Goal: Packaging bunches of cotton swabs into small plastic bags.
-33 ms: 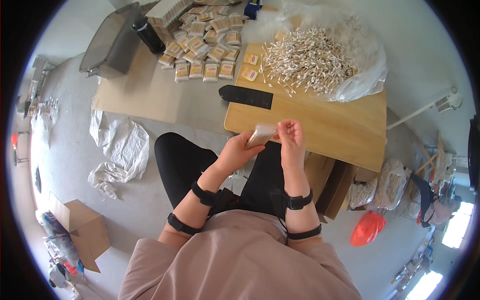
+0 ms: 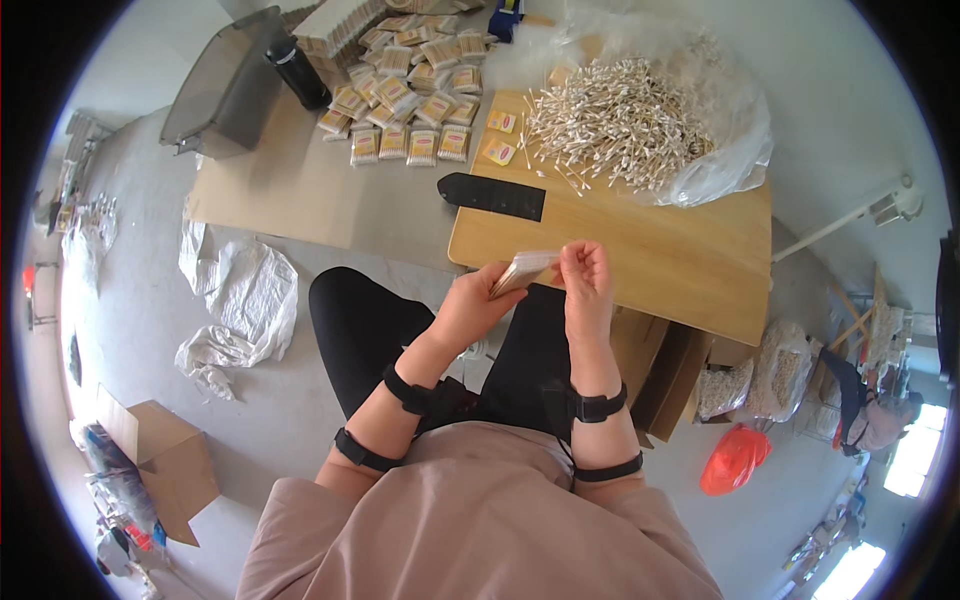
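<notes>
My left hand (image 2: 472, 305) is wrapped round a clear plastic packet of cotton swabs (image 2: 520, 277), held tilted above my lap by the table's near edge. At the packet's upper right end, my right hand (image 2: 587, 275) is closed in a pinch on the edge of the clear film. Beyond my hands a heap of loose cotton swabs (image 2: 625, 120) lies in an opened clear plastic bag (image 2: 735, 150) on the wooden board (image 2: 620, 250). Two small yellow cards (image 2: 499, 151) lie left of the heap. Many filled swab packets (image 2: 422, 145) are piled at the far left.
A black flat strip (image 2: 492, 195) lies across the board's left edge. A black bottle (image 2: 298, 75) and a grey bin (image 2: 220, 90) stand far left. Open cardboard boxes (image 2: 175, 460) and a white sheet (image 2: 245, 300) are on the floor. A red bag (image 2: 735, 460) sits at right.
My right hand has shifted slightly to the right, and the film at the packet's end is drawn out toward it. My left hand stays nearly in place.
</notes>
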A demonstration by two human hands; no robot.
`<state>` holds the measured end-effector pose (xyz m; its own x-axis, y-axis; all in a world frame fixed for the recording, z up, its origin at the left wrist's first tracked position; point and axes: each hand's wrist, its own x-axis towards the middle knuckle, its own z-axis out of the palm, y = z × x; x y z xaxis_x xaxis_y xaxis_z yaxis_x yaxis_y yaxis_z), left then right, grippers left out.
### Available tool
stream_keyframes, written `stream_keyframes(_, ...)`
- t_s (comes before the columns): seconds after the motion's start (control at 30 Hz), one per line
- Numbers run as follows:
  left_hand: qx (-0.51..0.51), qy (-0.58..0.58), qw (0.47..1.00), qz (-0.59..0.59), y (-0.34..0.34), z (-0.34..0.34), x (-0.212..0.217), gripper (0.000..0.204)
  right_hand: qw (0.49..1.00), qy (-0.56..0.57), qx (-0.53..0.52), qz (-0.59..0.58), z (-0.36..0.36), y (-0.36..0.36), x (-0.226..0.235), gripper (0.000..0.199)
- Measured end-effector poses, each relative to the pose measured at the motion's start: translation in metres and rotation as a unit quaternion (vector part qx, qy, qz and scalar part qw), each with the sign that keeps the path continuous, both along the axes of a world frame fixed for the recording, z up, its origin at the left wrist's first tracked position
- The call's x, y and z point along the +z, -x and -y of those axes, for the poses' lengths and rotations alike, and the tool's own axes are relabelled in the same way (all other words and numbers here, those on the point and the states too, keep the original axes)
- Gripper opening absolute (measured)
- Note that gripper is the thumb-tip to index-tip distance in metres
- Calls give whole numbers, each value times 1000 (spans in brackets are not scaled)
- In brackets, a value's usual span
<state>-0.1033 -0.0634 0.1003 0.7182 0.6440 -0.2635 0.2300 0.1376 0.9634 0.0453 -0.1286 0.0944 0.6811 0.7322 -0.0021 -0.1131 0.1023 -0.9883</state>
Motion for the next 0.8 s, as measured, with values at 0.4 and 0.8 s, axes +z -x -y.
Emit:
stream_keyframes(0.4, 103, -527, 844, -7, 0, 3, 6, 50, 994, 79, 62, -36, 16, 19, 23, 28)
stream_keyframes(0.8, 157, 267, 919, 243, 7, 7, 18, 33, 995, 25, 60, 80, 23, 14, 36, 21)
